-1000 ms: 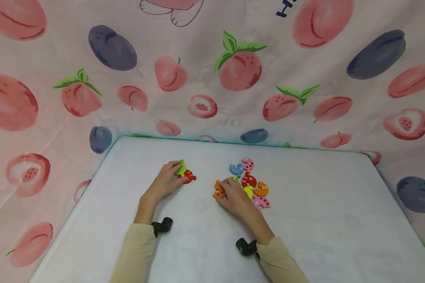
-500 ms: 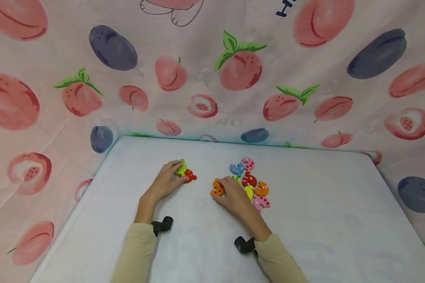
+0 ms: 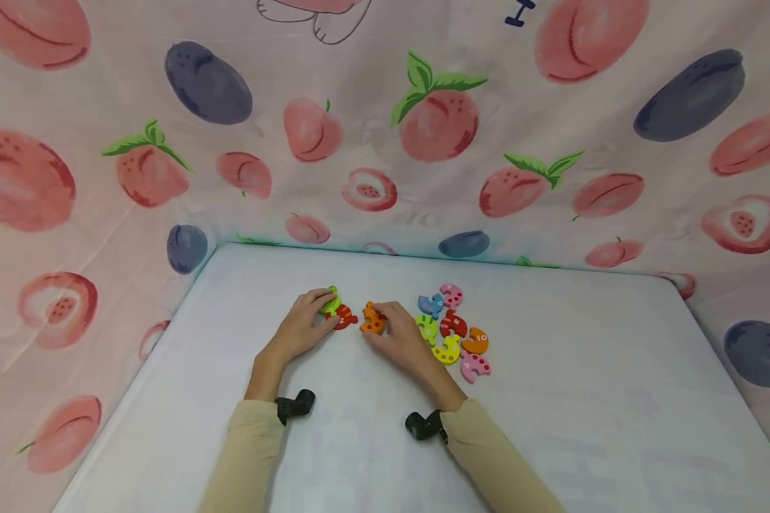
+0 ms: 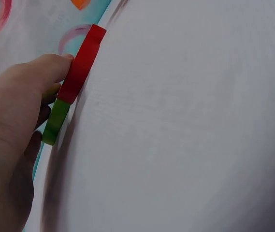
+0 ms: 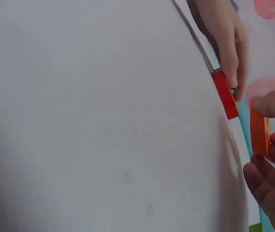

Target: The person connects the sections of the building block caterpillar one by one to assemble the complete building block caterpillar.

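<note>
My left hand [image 3: 299,328] holds a lime-green puzzle piece [image 3: 331,306] and a red striped puzzle piece [image 3: 344,317], which lie joined or touching on the white table. In the left wrist view its thumb presses the edge of the red piece [image 4: 82,65], with the other fingers by the green piece [image 4: 55,123]. My right hand [image 3: 406,340] pinches an orange puzzle piece with red dots [image 3: 371,322] between thumb and fingers, just right of the red one and apart from it. The right wrist view shows this orange piece [image 5: 259,130] edge-on.
Right of my right hand lies a cluster of flat animal-shaped number pieces: blue [image 3: 430,305], pink [image 3: 452,296], red [image 3: 453,324], green [image 3: 427,328], yellow [image 3: 448,350], orange [image 3: 475,341], and another pink [image 3: 475,366]. A fruit-print cloth [image 3: 359,128] hangs behind the white table [image 3: 584,399].
My right hand has carried the orange dotted piece left and slightly away from me, toward the red piece, uncovering the green and yellow pieces of the cluster. My left hand has stayed in place.
</note>
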A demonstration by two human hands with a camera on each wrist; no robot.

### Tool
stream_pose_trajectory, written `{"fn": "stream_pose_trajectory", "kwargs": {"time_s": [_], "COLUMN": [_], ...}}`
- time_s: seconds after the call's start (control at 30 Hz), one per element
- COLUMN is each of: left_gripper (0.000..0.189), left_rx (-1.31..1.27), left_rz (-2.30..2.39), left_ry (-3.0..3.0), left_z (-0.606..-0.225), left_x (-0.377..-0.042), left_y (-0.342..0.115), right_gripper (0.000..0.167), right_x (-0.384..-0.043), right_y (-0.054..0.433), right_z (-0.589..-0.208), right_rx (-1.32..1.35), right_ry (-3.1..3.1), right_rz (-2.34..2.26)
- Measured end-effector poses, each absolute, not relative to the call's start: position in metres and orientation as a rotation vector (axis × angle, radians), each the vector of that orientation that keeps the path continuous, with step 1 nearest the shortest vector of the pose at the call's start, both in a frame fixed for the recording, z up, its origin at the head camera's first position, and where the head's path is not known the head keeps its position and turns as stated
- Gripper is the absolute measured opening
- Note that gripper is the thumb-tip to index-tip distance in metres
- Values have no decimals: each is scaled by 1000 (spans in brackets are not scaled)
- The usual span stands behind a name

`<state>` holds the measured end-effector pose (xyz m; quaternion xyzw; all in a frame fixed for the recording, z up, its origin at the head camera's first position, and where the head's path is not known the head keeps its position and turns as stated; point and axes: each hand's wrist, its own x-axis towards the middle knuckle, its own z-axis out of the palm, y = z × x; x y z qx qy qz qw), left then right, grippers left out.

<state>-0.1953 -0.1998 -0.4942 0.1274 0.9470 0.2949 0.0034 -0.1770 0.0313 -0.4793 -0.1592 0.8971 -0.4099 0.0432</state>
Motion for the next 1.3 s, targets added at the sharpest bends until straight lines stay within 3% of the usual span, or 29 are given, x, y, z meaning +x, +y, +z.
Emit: {"fn": "stream_pose_trajectory", "kwargs": {"time_s": [0.6,1.3], "left_gripper": [38,30], "left_rx": [611,656], "left_rz": [817,923], "left_ry": [2988,2943], "left_z": [-494,-499], "left_x": [-196,-204], "left_y": [-205,-209], "right_gripper": [52,51], "right_x": [-185,-192], "right_y": [11,7], "right_z": [-494,-497], "right_rx": [-472,-519], "right_ry": [2770,2766], "right_rz": [-1285,-1319]}}
